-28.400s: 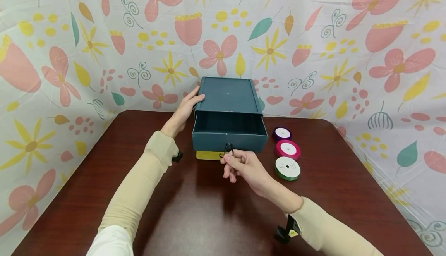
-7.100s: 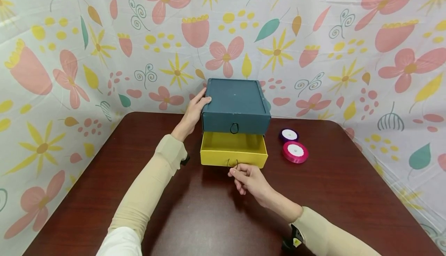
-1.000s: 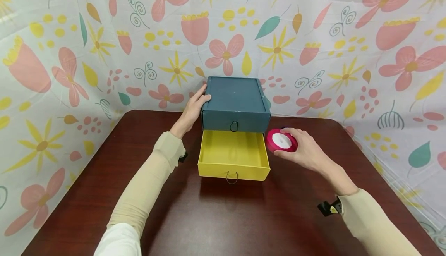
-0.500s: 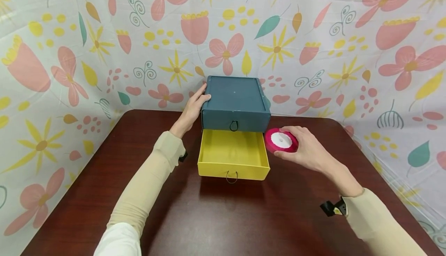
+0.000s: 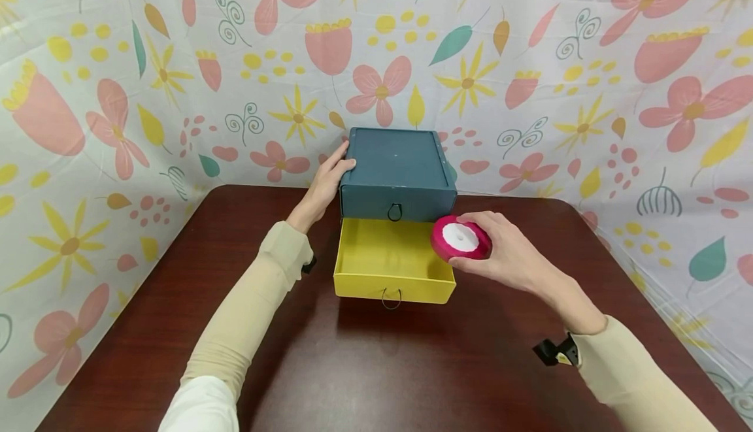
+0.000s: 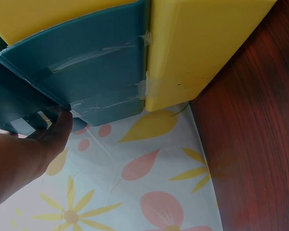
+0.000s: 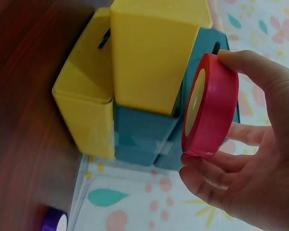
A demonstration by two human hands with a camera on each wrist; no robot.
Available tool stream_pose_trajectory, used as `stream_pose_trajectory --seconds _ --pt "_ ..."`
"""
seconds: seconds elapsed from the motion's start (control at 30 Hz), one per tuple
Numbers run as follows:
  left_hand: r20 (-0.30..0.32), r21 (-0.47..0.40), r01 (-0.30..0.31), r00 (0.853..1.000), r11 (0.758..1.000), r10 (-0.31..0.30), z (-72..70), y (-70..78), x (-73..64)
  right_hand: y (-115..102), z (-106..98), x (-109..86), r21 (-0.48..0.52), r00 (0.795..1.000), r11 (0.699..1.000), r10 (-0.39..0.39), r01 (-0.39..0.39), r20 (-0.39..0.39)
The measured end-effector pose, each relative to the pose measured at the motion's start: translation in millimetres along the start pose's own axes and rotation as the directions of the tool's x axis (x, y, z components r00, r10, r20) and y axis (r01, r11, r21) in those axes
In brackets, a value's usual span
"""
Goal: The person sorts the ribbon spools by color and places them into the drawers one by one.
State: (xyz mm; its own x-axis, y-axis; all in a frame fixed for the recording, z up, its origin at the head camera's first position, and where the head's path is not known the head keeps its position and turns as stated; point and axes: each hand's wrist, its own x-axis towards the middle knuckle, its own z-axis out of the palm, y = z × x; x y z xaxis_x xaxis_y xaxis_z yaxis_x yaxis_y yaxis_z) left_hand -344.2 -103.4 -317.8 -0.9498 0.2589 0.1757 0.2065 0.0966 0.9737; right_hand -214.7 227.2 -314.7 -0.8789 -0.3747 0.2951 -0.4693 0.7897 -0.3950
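Note:
My right hand [image 5: 508, 249] grips a pink ribbon spool [image 5: 461, 237] between thumb and fingers. It is held over the right edge of the pulled-out yellow drawer [image 5: 394, 288]. In the right wrist view the pink ribbon spool [image 7: 214, 106] is tilted on edge in the fingers. My left hand [image 5: 323, 183] rests against the left side of the dark blue drawer box [image 5: 394, 157], thumb at its top edge. The blue front drawer with its black loop [image 5: 395, 212] is closed. In the left wrist view, part of the left hand [image 6: 33, 154] touches the box side.
A purple ribbon spool [image 7: 55, 220] stands on the table in the right wrist view; the right hand hides it in the head view. Another yellow drawer unit [image 7: 86, 91] lies below the pulled-out one. A floral cloth [image 5: 376, 40] hangs behind the brown table [image 5: 376, 366].
The blue drawer, open at first, is closed; the green spool has left the table. The right hand has pulled out the yellow drawer, picked up the pink ribbon spool and moved it left.

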Motion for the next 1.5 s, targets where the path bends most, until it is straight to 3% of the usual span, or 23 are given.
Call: stream_pose_trajectory --seconds 0.37,0.73,1.03,1.5 --pt "-0.025 0.001 -0.012 1.0 1.0 0.012 -0.5 -3.0 -0.3 -27.5 9.4 12.3 0.017 0.998 0.999 -0.028 0.027 0.059" --pt "-0.01 0.015 0.0 1.0 1.0 0.0 -0.4 -4.0 0.5 -43.7 28.5 26.8 0.08 0.992 0.996 -0.049 0.039 0.117" --pt "-0.017 0.015 -0.016 1.0 1.0 0.016 -0.9 -2.6 2.3 -48.5 43.7 38.0 0.04 0.988 0.995 -0.092 0.088 0.124" --pt "-0.034 0.022 -0.027 0.999 0.999 0.028 -0.5 -3.4 1.8 -49.8 61.0 48.0 -0.046 0.984 0.995 -0.086 0.094 0.158"
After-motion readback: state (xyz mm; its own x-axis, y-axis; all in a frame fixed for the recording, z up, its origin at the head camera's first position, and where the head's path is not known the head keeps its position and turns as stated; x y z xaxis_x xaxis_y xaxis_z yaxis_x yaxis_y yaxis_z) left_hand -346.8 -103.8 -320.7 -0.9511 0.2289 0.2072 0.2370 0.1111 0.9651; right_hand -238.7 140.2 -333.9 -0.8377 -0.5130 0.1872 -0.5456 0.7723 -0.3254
